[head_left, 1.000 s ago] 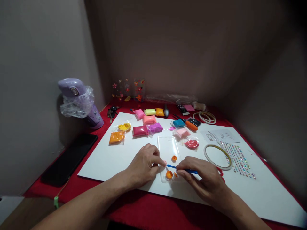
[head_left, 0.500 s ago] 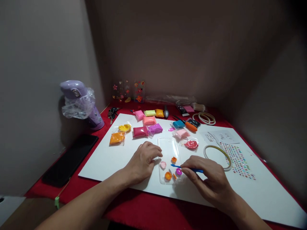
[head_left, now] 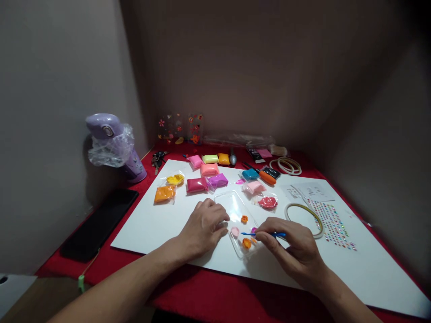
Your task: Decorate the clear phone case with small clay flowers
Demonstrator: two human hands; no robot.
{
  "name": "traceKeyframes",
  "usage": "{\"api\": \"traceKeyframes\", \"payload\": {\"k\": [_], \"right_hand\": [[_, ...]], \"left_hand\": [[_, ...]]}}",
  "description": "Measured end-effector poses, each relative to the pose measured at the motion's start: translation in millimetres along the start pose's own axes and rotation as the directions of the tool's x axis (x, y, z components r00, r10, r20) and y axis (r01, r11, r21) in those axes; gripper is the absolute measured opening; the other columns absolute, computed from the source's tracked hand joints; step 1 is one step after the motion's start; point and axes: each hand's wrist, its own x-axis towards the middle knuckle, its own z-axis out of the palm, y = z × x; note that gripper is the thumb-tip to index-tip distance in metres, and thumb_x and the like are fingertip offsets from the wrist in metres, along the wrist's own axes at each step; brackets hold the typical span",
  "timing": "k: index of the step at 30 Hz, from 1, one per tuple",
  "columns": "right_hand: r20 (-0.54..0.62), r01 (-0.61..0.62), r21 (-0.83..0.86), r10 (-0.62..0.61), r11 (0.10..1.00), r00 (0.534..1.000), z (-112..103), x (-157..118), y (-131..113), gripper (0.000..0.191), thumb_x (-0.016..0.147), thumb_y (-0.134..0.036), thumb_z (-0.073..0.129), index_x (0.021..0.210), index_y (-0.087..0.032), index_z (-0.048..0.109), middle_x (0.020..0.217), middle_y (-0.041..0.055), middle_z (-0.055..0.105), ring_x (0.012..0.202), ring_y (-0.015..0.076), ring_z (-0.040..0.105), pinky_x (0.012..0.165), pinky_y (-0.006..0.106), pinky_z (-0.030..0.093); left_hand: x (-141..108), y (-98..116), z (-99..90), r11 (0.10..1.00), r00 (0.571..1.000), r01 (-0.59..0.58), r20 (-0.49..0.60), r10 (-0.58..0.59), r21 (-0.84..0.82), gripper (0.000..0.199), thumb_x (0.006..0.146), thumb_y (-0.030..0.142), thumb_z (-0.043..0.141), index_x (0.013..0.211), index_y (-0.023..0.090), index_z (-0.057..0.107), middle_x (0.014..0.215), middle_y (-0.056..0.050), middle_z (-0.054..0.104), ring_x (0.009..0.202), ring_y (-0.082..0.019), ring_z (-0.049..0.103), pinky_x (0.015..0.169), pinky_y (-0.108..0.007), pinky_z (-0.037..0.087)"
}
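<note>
A clear phone case (head_left: pixel 234 202) lies flat and slanted on the white board. My left hand (head_left: pixel 206 226) has its fingers curled and its thumb and index finger at the case's left edge, gripping it. In my right hand (head_left: pixel 293 246) is a slim blue modelling tool (head_left: pixel 248 233), its tip over the case near a pale pink clay piece (head_left: pixel 235 231). Also on the case are an orange clay flower (head_left: pixel 244 219), a larger orange flower (head_left: pixel 247 243) and a small orange piece (head_left: pixel 253 241). My right fingers partly cover a magenta clay flower (head_left: pixel 253 230).
Clay packets, among them a crimson packet (head_left: pixel 197 185) and an orange packet (head_left: pixel 164 194), lie behind and left. Rightward are a tape roll (head_left: pixel 288 211) and a gem sticker sheet (head_left: pixel 332 224). A black phone (head_left: pixel 99 224) and a purple appliance (head_left: pixel 134 168) stand left on red cloth (head_left: pixel 188 287).
The phone case has turned, its far end swinging left and its near end right, carrying the clay pieces along. The blue tool's tip now sits closer to the pale pink piece.
</note>
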Motion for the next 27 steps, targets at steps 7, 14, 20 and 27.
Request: {"api": "traceKeyframes", "payload": {"k": [7, 14, 20, 27], "right_hand": [[-0.008, -0.002, -0.013, 0.002, 1.0, 1.0, 0.3, 0.6, 1.1, 0.009, 0.087, -0.015, 0.056, 0.081, -0.019, 0.06, 0.067, 0.0017, 0.064, 0.055, 0.0137, 0.058, 0.052, 0.026, 0.044], [-0.054, -0.011, -0.02, 0.01, 1.0, 0.998, -1.2, 0.6, 1.0, 0.009, 0.087, -0.015, 0.056, 0.081, -0.019, 0.062, 0.066, 0.0015, 0.064, 0.056, 0.0139, 0.059, 0.052, 0.026, 0.045], [-0.056, -0.01, -0.015, 0.009, 1.0, 0.998, -1.4, 1.8, -0.1, 0.008, 0.087, -0.015, 0.057, 0.081, -0.019, 0.062, 0.066, 0.0013, 0.064, 0.056, 0.0133, 0.059, 0.051, 0.026, 0.044], [-0.065, -0.024, -0.014, 0.023, 1.0, 0.998, -1.5, 3.7, -0.9, 0.01, 0.087, -0.018, 0.057, 0.079, -0.019, 0.062, 0.063, 0.0007, 0.063, 0.054, 0.0132, 0.058, 0.05, 0.025, 0.045]], "left_hand": [[-1.1, 0.8, 4.8, 1.0, 0.998, -0.01, -0.065, 0.009, -0.019, 0.008, 0.075, 0.012, 0.065, 0.079, 0.018, 0.061, 0.081, -0.002, 0.064, 0.084, -0.02, 0.05, 0.077, -0.036, 0.038], [-1.7, -11.9, 10.4, 0.999, 0.983, -0.023, -0.184, 0.03, 0.041, 0.028, 0.078, 0.001, 0.05, 0.099, 0.019, 0.058, 0.1, -0.006, 0.063, 0.099, -0.022, 0.052, 0.084, -0.037, 0.042], [-2.1, -3.5, 0.1, 0.969, 0.997, -0.027, -0.069, 0.045, 0.246, 0.018, 0.083, 0.005, 0.046, 0.079, 0.017, 0.058, 0.078, -0.004, 0.063, 0.082, -0.019, 0.054, 0.079, -0.036, 0.038], [-5.8, 3.6, -6.3, 0.907, 0.999, -0.021, -0.035, 0.04, 0.421, 0.019, 0.086, 0.01, 0.045, 0.074, 0.016, 0.058, 0.077, -0.005, 0.061, 0.078, -0.019, 0.051, 0.078, -0.04, 0.033]]}}
